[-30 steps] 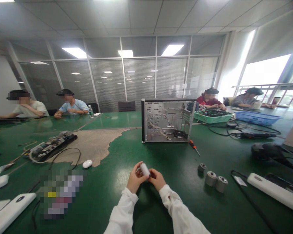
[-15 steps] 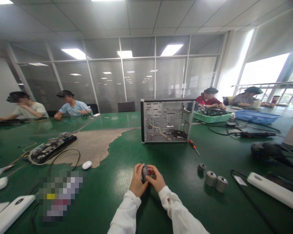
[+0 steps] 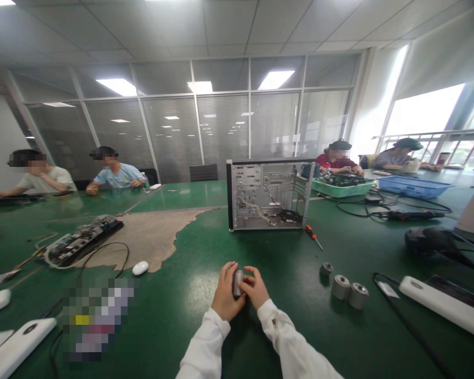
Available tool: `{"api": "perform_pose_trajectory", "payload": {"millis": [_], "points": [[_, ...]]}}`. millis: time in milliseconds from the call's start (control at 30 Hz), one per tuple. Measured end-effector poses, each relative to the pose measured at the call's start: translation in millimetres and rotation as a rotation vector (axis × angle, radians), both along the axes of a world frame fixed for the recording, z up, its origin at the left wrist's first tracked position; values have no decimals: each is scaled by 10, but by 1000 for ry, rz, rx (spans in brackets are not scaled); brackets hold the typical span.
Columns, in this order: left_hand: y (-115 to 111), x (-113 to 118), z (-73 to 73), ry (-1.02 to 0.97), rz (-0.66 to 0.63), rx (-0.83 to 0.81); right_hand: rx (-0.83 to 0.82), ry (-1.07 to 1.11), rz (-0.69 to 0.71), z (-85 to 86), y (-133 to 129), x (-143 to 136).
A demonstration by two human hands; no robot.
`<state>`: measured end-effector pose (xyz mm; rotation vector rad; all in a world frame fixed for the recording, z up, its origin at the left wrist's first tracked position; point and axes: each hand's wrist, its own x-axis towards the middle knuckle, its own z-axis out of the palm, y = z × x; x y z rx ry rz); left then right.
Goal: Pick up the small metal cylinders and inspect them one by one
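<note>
A small grey metal cylinder (image 3: 238, 283) is held between my two hands, just above the green table (image 3: 197, 326). My left hand (image 3: 226, 295) is closed around its left side, the thumb low at the near end. From the right, my right hand (image 3: 256, 288) pinches it with curled fingers, the thumb tip against its face. Part of the cylinder is hidden by the fingers. To the right stand three similar metal cylinders: a smaller one (image 3: 326, 269), a bigger one (image 3: 341, 287) and another bigger one (image 3: 357, 296).
An open computer case (image 3: 270, 195) stands ahead, with an orange-handled screwdriver (image 3: 313, 237) beside it. A white mouse (image 3: 140, 268) and a circuit assembly (image 3: 82, 239) lie left. Right are a green basket (image 3: 342, 189), a blue basket (image 3: 414, 187), cables and a white power strip (image 3: 442, 305). Several people sit around.
The cylinder has been turned, so more of its side now shows. My right fingers have shifted slightly to the right and opened a little around it.
</note>
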<state>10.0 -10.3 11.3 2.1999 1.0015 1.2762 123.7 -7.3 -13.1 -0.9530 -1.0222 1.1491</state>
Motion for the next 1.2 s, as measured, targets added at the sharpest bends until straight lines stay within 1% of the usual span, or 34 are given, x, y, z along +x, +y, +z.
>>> {"api": "perform_pose_trajectory", "payload": {"millis": [67, 167, 267, 333, 433, 600, 733, 867, 1067, 1133, 1200], "points": [[-8, -3, 20, -66, 0, -59, -50, 110, 58, 27, 15, 19], [-14, -6, 33, -146, -46, -150, -93, 258, 93, 77, 19, 39], [-11, -7, 29, -196, -119, -221, -71, 381, 135, 127, 2, 52], [-6, -10, 21, -231, -142, -264, -44, 441, 178, 148, -10, 64], [4, -19, 10, -284, -133, -317, -58, 514, 218, 154, -17, 90], [15, -42, 8, -309, -102, -346, -199, 614, 273, 139, -15, 151], [19, -51, 7, -311, -93, -357, -286, 699, 271, 125, 1, 214], [33, -52, -9, -323, -92, -372, -310, 786, 292, 101, 18, 264], [61, -47, -40, -366, -75, -406, -329, 745, 225, 86, 23, 254], [71, -49, -49, -387, -85, -423, -306, 661, 167, 75, 32, 215], [86, -54, -60, -413, -86, -439, -245, 499, 89, 47, 46, 159]]}}
